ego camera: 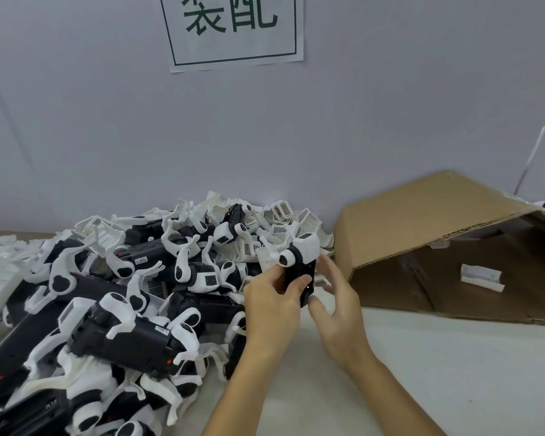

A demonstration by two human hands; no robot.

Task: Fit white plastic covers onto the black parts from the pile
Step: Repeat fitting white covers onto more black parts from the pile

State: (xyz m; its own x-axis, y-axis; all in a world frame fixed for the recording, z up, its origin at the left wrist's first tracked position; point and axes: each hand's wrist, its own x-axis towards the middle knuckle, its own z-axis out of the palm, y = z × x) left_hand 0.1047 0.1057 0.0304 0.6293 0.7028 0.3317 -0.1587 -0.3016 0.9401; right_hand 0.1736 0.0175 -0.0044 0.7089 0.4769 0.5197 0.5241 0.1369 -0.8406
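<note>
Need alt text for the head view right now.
Two hands hold a black part with a white cover on top, left hand gripping, right hand touching. Pile lies left, cardboard box right.

Bare table point(438, 372) open below and right of the right hand point(337, 297); tipped cardboard box point(428, 215) close on its right, mouth facing inward; heaped pile point(114, 297) crowding left of the left hand point(271, 303); wall point(296, 130) behind.

We have one head-worn view, looking forward and down from close above the counter point(422, 357), facing the far wall point(359, 121).
</note>
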